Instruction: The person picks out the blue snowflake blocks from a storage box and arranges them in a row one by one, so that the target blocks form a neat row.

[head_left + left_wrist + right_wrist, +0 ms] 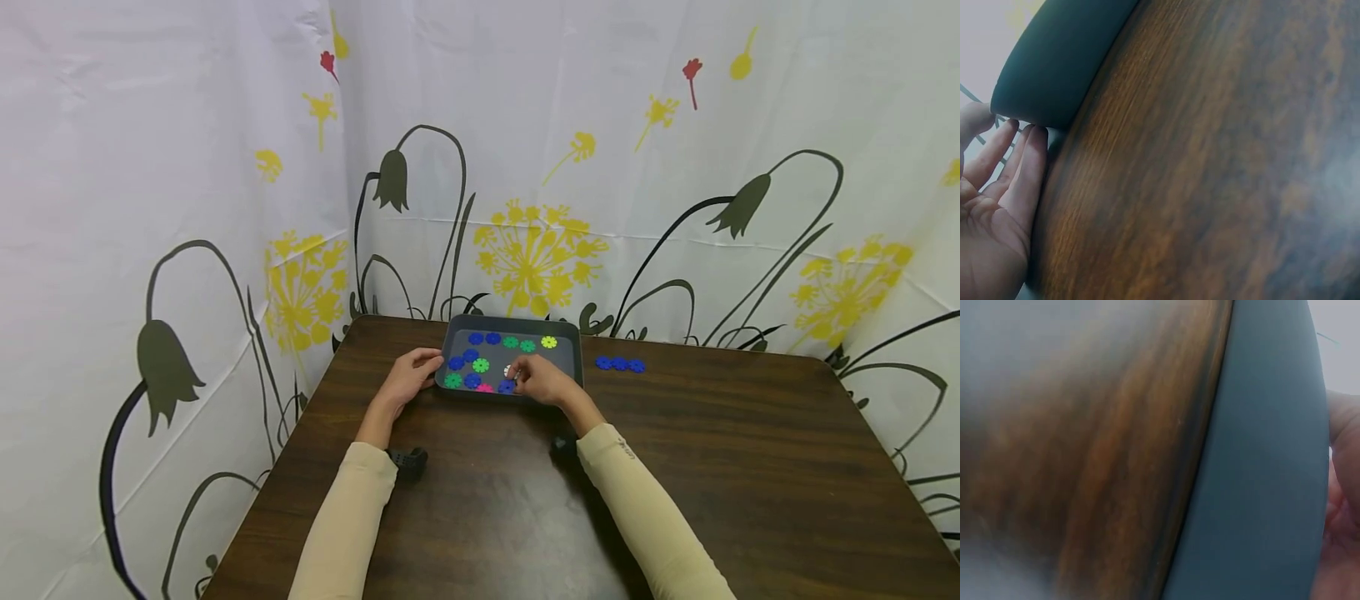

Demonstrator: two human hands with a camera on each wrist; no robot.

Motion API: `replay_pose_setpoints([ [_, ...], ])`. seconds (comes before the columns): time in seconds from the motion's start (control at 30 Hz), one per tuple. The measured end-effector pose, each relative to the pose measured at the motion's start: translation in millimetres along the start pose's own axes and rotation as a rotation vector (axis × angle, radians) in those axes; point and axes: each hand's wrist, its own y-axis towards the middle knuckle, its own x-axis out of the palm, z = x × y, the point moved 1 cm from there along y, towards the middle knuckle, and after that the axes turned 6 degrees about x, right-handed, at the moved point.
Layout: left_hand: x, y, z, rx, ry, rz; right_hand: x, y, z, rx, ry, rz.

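Note:
A dark grey tray (573,333) holds several small notched, flower-shaped plastic discs in blue, green, yellow, pink and white. My left hand (408,377) is at the tray's left end; in the left wrist view its fairly straight fingers (1036,147) touch the end wall. Over the front right part of the tray is my right hand (542,379), fingers bent down. A white disc (507,371) and a blue disc (506,387) lie right at its fingertips. Whether it pinches one is hidden; the tray's wall covers most of this hand in the right wrist view.
Right of the tray, three blue discs (619,364) form a row on the brown wooden table (720,450). A white curtain (660,108) with printed flowers hangs behind the table and along its left side. Each wrist wears a dark device.

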Motion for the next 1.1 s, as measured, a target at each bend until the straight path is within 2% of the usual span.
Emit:
replay_pose_setpoints([
  [0.23, -1.3, 0.5, 5.1, -0.027, -0.017, -0.030, -5, -2.3, -5, 0.028, -0.006, 0.128],
  [0.57, -1.7, -1.2, 3.5, -0.013, -0.011, -0.022, -9, -9.2, -4, 0.069, 0.043, 0.213],
  [0.87, -3.9, -1.6, 4.5, -0.012, -0.010, -0.022, -14, -14.9, 3, 0.000, 0.081, 0.236],
  [1.1, -2.1, -1.9, 5.2, -0.022, -0.011, -0.033, -21, -20.0, 4, -0.017, 0.051, 0.316],
])
